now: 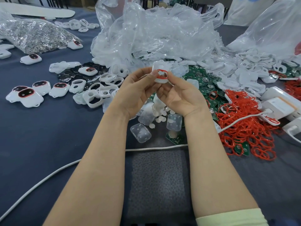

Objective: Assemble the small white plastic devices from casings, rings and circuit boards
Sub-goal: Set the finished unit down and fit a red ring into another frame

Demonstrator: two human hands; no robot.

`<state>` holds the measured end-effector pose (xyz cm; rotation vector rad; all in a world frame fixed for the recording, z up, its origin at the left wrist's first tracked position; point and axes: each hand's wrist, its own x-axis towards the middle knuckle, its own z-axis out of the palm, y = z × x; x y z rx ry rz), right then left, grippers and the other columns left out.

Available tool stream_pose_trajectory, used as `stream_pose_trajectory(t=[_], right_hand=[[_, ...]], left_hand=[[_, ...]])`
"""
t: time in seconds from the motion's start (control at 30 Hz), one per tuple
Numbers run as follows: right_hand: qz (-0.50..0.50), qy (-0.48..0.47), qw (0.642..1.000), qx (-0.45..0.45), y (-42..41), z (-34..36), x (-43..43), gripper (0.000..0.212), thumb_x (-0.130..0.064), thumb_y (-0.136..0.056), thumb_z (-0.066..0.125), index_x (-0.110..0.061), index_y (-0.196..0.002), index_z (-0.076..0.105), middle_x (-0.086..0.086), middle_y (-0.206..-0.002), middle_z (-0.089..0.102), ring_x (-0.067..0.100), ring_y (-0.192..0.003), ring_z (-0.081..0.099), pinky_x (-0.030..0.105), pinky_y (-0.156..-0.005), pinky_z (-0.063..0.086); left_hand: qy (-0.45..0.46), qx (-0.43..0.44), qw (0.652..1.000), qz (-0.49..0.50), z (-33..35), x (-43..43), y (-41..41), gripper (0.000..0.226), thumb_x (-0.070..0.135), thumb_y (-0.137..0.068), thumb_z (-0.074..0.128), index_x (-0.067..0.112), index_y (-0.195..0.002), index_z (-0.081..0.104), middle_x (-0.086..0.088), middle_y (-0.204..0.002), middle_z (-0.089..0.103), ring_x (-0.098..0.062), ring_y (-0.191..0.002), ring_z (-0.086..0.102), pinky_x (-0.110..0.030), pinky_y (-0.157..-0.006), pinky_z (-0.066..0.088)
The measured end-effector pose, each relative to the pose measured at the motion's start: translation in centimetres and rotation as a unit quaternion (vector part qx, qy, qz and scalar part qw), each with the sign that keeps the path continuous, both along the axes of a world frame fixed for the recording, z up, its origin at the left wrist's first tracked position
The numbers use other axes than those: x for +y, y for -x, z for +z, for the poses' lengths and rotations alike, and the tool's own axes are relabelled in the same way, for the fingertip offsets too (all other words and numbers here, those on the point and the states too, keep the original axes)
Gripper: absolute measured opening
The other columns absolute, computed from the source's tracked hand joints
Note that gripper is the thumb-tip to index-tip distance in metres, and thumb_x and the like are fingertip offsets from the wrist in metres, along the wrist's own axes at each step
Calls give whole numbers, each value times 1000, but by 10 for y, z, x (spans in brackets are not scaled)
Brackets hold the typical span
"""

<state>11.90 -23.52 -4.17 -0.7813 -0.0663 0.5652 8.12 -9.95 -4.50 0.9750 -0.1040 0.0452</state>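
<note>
Two bare forearms reach forward from the near edge over a dark blue cloth-covered table. The left hand and right hand meet at the centre of the scene, lifted above the table. Between their fingertips they pinch a small white plastic casing with a thin red rubber ring seated around its oval opening. The left thumb presses on the casing's left edge; the right fingers close on its right side. Both hands are curled shut around this one piece.

Directly beneath the hands lie clear, rounded-square plastic covers and small white round discs. Just right of the hands spreads a heap of green circuit boards. Further right and nearer lies a tangled pile of loose red rings, with white rectangular power adapters at the right edge. A white cable runs across the near table.

To the left of the hands sit empty white casing frames with oval holes, and further left a group of finished white devices with dark, red-rimmed windows. Beyond the hands rises a large crumpled clear plastic bag. At far left lies a bag of small shiny metal parts.
</note>
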Motion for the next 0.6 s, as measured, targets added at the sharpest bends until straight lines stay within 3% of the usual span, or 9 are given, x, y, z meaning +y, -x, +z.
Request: stream_pose_trajectory(t=[0.2,0.33,0.6], right_hand=[[-46,72,996,-39,-3,0,-2,15,0,-90,56,-13,-83,58,4,-71,69,13,-59,64,21,-57,53],[-72,111,989,-60,-4,-2,3,17,2,-90,56,-12,-82,58,1,-65,69,10,-59,64,19,-57,53],[-50,21,998,22,-3,-5,4,11,-1,-89,57,-12,-88,59,6,-76,69,14,-62,66,21,-58,55]], left_hand=[[-54,30,997,56,-3,-1,-2,12,2,-95,54,6,-97,64,-2,-81,73,-10,-74,70,-18,-69,55],[-106,34,990,90,-7,-4,-5,14,2,-95,53,5,-104,63,-5,-88,71,-11,-79,69,-21,-79,56],[-9,55,996,64,-4,-1,-6,11,8,-95,54,6,-100,64,-7,-92,69,-15,-85,64,-19,-72,56]])
